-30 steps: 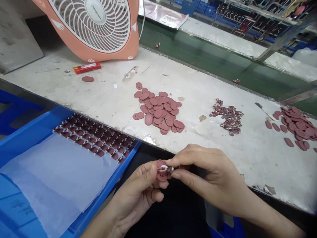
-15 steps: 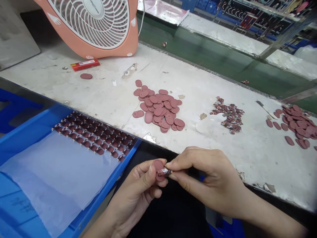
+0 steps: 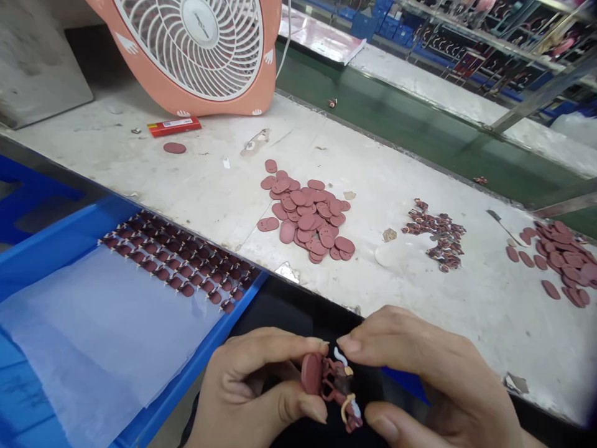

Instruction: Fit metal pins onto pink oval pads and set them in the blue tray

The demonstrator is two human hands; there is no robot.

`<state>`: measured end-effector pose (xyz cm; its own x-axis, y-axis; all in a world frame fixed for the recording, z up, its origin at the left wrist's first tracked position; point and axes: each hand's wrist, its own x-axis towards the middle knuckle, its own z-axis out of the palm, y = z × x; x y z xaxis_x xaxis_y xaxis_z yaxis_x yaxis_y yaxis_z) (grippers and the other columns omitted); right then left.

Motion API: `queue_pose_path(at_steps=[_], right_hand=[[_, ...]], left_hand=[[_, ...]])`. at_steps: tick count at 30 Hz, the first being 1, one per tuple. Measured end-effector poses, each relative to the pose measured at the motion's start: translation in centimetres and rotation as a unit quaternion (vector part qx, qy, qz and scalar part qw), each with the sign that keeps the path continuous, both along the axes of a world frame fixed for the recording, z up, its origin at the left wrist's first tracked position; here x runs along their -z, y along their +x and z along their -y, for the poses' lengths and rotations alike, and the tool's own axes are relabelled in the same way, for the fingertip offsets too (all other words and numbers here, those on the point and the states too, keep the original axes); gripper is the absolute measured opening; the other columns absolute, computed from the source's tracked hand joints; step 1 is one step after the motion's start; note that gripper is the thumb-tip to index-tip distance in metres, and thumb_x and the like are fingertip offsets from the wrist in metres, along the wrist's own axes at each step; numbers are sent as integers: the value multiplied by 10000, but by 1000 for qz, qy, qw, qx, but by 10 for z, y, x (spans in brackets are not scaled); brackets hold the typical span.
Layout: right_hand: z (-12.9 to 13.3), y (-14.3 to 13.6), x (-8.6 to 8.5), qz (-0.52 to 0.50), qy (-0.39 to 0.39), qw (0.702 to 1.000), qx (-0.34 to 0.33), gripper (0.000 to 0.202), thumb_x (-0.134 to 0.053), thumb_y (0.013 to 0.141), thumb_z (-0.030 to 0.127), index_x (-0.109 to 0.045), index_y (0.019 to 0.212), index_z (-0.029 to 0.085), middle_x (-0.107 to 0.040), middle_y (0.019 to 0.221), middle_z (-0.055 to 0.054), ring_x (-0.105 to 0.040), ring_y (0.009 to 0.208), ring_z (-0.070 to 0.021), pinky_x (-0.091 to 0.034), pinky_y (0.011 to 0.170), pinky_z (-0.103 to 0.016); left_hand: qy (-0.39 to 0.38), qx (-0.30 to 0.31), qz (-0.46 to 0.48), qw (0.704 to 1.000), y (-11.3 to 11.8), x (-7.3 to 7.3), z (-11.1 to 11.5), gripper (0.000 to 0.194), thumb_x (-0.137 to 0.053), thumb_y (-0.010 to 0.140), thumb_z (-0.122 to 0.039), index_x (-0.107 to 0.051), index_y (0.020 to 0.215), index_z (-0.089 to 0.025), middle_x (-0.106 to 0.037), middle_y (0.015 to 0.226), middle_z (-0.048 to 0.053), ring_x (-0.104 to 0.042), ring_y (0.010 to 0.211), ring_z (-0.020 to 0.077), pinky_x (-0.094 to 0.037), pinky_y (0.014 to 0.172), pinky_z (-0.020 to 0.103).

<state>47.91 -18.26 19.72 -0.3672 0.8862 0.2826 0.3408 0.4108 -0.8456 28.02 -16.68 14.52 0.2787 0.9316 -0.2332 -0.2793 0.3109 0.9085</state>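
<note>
Bench [image 3: 209, 186] runs beyond & to R of the blue tray [image 3: 56, 236]; rows of dark pcs [image 3: 186, 261] lie in tray's far end. Fan [image 3: 205, 37] stands on bench, beyond tray. R hand [image 3: 443, 367], well R of tray: thumb & forefinger spread around the figure; can't tell if either tip touches it. L hand [image 3: 228, 398], just R of tray, has oval base pinched btwn thumb & forefinger. Disc heap [image 3: 305, 211]: on bench, beyond & R of tray; figure heap [image 3: 443, 239] farther R.

Smallest last: the figure [image 3: 342, 382], R of tray btwn both hands, w/ thin legs against the oval base [image 3: 310, 372]; can't tell if they're fixed. Prob. v. light; base looks stiff, matte, so prob. not slippery. Legs & pale curved bit look fragile, may bend or snap. Best hold: base by its edges, figure by thicker body, w/ light pressure, not by legs.
</note>
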Motion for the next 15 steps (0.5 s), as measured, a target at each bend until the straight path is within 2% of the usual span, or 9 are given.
queue_pose_path(at_steps=[4,7,9,13,15], right_hand=[[0,-2,2,57,41,997,34,454,-586,780,-41,-655,1152,210,-716,955,-68,-706,794,-154,-607,687,-225],[0,-4,-1,111,34,991,65,264,-660,863,92,-687,1067,258,-707,855,-12,-695,658,-115,-596,583,-162],[0,-5,-4,153,61,985,44,147,-666,893,164,-711,1006,245,-720,809,-1,-691,627,-117,-597,565,-166],[0,0,0,219,193,957,7,164,-596,937,182,-731,1031,179,-768,872,-42,-728,751,-172,-627,629,-224],[0,2,4,223,215,951,10,173,-595,936,208,-723,1046,170,-777,880,-42,-733,752,-183,-639,627,-233]], left_hand=[[16,0,-13,1000,1,-1,-2,255,-902,571,-316,-826,806,-379,-740,630,-6,-662,499,159,-536,523,246],[4,12,-13,1000,1,-1,-3,238,-895,583,-330,-828,808,-371,-728,612,-7,-667,495,166,-533,526,257],[4,13,-20,1000,1,-1,-4,235,-896,578,-345,-830,803,-361,-730,610,-4,-668,493,164,-535,536,257],[-9,10,-15,1000,1,0,-4,235,-902,565,-343,-832,789,-360,-732,615,0,-648,474,150,-532,525,246],[-11,12,-8,1000,0,1,-4,241,-906,558,-330,-831,784,-368,-736,618,7,-647,483,153,-521,506,237]])
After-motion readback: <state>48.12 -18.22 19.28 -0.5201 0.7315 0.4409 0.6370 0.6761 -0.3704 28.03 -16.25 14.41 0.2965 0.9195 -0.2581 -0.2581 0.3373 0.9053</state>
